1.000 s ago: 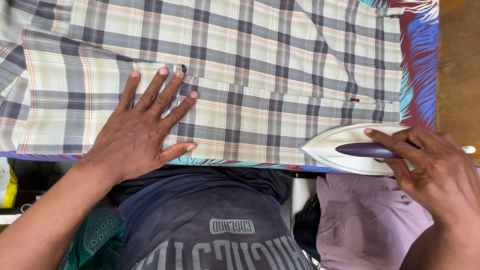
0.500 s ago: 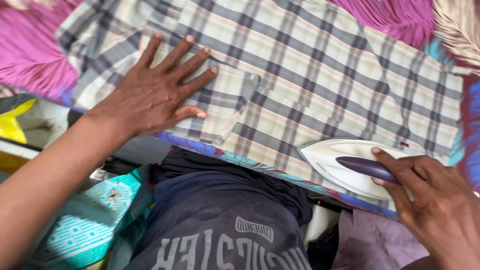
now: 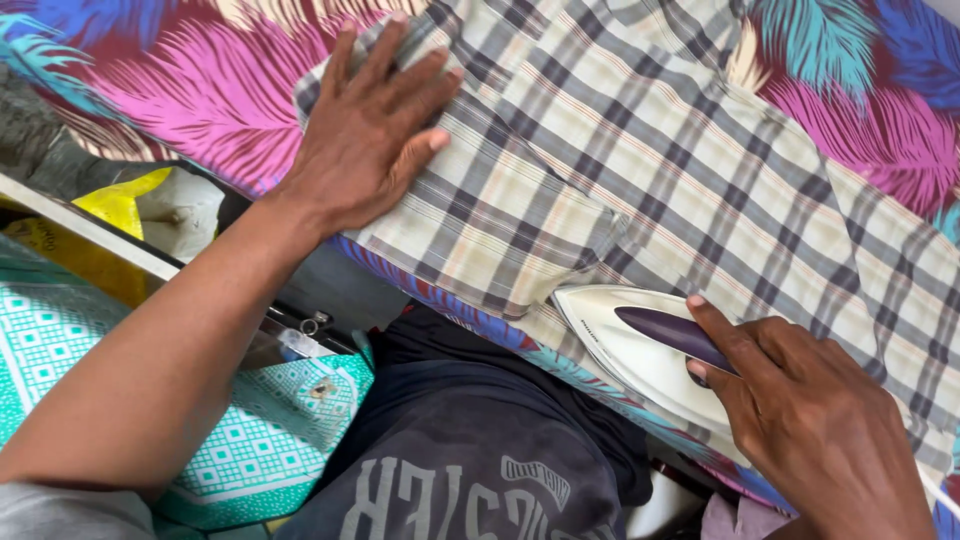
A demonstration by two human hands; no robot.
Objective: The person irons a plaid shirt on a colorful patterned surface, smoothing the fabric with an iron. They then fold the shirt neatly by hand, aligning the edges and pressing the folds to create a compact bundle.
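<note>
Shirt (image 3: 640, 170) — plaid, spread on the feather-print tabletop (image 3: 180, 90). Left hand (image 3: 365, 130) presses its left fold, fingers splayed flat. Right hand (image 3: 810, 420) — fingers wrapped round the handle of the white iron (image 3: 640, 350) at the near edge.

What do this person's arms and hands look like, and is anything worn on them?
Both hands are bare: no gloves, rings or watch show on the left hand or the right hand. The left forearm is uncovered, with only a grey sleeve edge near the upper arm. Nails are short and plain. The right arm beyond the wrist is out of view.
</note>
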